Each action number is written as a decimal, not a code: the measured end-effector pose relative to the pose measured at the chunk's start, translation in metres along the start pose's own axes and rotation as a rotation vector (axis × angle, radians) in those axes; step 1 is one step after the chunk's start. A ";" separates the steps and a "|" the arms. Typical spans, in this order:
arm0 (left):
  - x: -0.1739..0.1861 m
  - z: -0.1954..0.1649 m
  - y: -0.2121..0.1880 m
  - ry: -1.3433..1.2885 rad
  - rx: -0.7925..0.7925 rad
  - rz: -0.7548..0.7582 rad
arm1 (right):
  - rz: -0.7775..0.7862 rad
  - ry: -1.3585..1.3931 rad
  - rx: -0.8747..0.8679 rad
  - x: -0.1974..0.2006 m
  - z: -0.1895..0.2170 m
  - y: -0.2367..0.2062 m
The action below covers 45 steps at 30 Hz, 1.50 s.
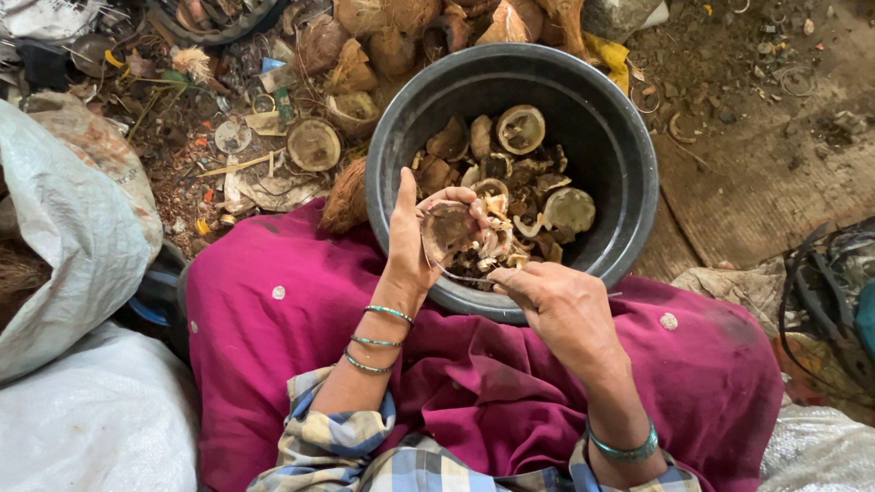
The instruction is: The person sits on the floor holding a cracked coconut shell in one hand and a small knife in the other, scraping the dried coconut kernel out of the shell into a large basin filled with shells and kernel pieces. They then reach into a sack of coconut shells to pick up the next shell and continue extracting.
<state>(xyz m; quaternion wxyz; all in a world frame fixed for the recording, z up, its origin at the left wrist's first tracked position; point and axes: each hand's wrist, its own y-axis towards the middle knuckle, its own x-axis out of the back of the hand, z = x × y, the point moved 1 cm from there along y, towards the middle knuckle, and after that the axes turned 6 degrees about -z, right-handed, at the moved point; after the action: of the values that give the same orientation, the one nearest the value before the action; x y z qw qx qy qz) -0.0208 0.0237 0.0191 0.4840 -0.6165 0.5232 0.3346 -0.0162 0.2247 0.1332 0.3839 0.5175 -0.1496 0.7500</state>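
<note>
Cupping a coconut shell half (447, 230) from behind, the left hand (412, 239) wraps thumb and fingers around its rim and holds it firmly over the near edge of a black tub (629, 137). The shell stands on edge, its hollow facing right toward the other hand, its round back against the left palm; being a near-round bowl it has no clear long axis, though its rim runs roughly from the near side to the far side of the tub.

The right hand (558, 305) is curled closed around a thin curved metal tool (456, 273), only partly visible; the blade arcs leftward from the fist and touches the lower lip of the shell. How the fingers sit on the handle cannot be seen.

Below the shell, the tub holds a heap of coconut pieces (519, 182): cut halves, white-lined scraps and brown bits, piled toward its middle and far side. The tub rests against a magenta cloth (301, 319) spread over the lap.

Beyond the tub's far edge lie husked coconuts (383, 36) and litter on the ground (766, 173). White woven sacks (73, 228) sit at the left.
</note>
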 end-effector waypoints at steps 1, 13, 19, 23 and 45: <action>0.000 0.000 0.000 0.006 -0.009 0.015 | 0.000 0.000 0.000 -0.001 0.000 0.000; -0.004 0.000 -0.001 0.009 -0.004 -0.002 | 0.012 -0.031 -0.015 0.000 -0.003 0.000; -0.003 0.000 -0.001 0.031 0.015 -0.024 | 0.026 -0.009 -0.039 0.000 -0.002 -0.001; -0.004 0.001 -0.001 -0.009 -0.006 0.008 | 0.022 0.008 -0.030 0.000 -0.002 -0.001; 0.000 0.010 0.002 0.221 -0.119 -0.117 | -0.060 -0.090 0.007 -0.012 0.009 -0.004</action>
<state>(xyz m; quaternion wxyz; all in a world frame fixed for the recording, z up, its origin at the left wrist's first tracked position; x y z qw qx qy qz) -0.0215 0.0327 0.0153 0.4045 -0.7067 0.5156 0.2665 -0.0052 0.2166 0.1262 0.3972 0.5564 -0.1485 0.7146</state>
